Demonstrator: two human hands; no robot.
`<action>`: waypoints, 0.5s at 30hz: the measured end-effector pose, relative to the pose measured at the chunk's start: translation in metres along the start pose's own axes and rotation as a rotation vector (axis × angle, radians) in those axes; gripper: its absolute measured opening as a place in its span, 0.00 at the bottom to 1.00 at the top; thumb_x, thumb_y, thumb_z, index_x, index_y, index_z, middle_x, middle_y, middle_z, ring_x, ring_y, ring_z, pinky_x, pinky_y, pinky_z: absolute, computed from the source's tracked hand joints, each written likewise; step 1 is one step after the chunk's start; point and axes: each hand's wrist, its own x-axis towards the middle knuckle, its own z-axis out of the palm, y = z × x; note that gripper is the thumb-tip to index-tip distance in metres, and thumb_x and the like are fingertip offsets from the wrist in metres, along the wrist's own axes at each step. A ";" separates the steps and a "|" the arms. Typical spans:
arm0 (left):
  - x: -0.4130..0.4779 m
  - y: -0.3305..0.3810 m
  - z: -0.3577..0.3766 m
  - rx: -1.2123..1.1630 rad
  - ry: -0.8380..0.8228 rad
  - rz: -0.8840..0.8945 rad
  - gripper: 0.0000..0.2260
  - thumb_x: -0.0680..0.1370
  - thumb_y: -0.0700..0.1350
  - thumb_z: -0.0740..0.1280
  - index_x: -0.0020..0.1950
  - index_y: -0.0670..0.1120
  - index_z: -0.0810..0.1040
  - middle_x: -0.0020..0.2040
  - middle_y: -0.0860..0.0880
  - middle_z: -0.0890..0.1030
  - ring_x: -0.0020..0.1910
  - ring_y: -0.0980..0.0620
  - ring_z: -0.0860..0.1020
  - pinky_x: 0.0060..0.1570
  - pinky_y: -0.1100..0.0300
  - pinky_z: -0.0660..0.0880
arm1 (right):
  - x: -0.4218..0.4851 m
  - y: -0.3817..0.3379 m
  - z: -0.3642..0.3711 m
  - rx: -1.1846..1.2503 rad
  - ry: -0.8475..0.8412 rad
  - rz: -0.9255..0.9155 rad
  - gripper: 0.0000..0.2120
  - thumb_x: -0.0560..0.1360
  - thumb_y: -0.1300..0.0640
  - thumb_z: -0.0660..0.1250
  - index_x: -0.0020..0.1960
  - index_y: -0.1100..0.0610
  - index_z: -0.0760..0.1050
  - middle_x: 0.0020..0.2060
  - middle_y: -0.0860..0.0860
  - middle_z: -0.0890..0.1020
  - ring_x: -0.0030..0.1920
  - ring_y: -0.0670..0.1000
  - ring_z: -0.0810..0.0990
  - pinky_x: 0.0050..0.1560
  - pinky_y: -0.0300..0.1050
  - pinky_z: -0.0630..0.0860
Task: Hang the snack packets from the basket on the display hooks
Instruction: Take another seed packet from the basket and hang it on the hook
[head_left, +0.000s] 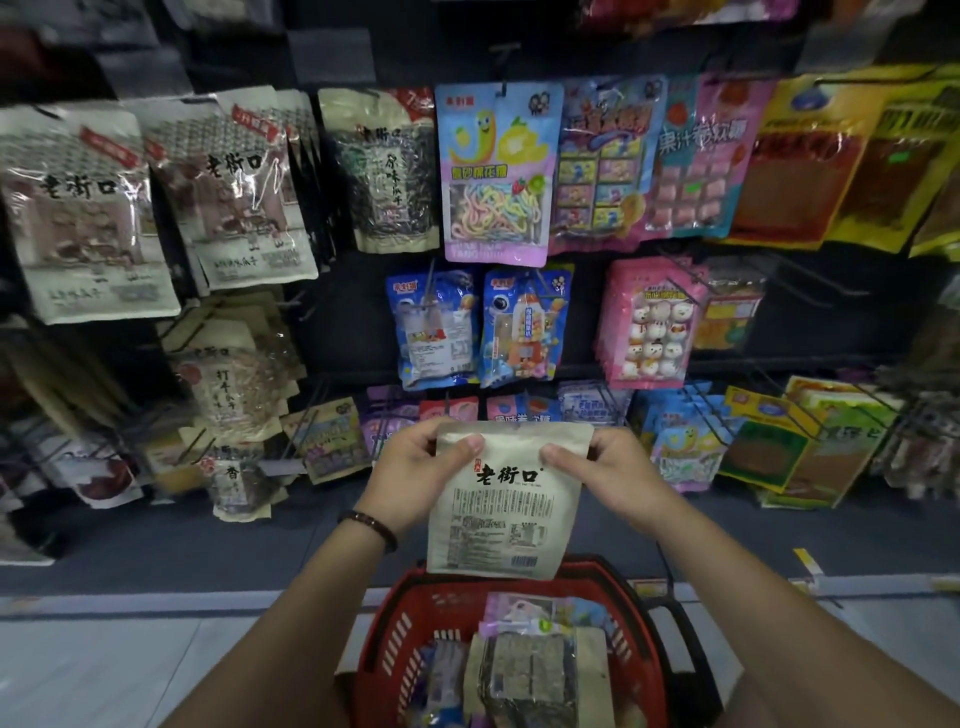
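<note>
A beige snack packet (501, 501) with black Chinese lettering and a barcode faces me back side up, held upright above the basket. My left hand (415, 470) pinches its top left corner and my right hand (613, 470) pinches its top right corner. Below it sits the red plastic basket (400, 639) with several more packets inside, among them a beige packet of dark seeds (530, 675). Ahead, display hooks on a dark wall carry hanging snack packets; matching beige seed packets (228, 187) hang at the upper left.
Colourful candy packets (496, 174) hang in rows at centre and right. An empty black hook (501, 54) juts out at top centre. A dark shelf base runs under the hooks, and pale floor tiles (130, 670) lie at the lower left.
</note>
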 end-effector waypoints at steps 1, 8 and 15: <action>0.004 0.004 -0.003 0.027 0.000 0.000 0.10 0.76 0.57 0.75 0.50 0.52 0.86 0.48 0.47 0.89 0.47 0.45 0.88 0.46 0.48 0.85 | 0.002 -0.006 0.000 -0.021 -0.015 -0.014 0.11 0.76 0.49 0.76 0.54 0.55 0.88 0.50 0.48 0.90 0.52 0.49 0.89 0.50 0.42 0.86; 0.008 0.037 0.008 0.352 0.487 -0.021 0.24 0.71 0.49 0.80 0.60 0.50 0.71 0.56 0.49 0.76 0.57 0.46 0.78 0.60 0.46 0.78 | 0.028 -0.062 0.035 -0.171 0.180 -0.029 0.07 0.78 0.51 0.76 0.41 0.49 0.87 0.38 0.43 0.89 0.38 0.44 0.89 0.39 0.43 0.82; -0.024 0.051 0.038 0.180 0.259 -0.063 0.41 0.66 0.55 0.78 0.74 0.53 0.62 0.69 0.54 0.67 0.70 0.54 0.69 0.68 0.56 0.70 | 0.041 -0.113 0.071 -0.396 0.327 -0.112 0.20 0.74 0.43 0.76 0.35 0.59 0.83 0.29 0.49 0.85 0.29 0.49 0.83 0.32 0.50 0.78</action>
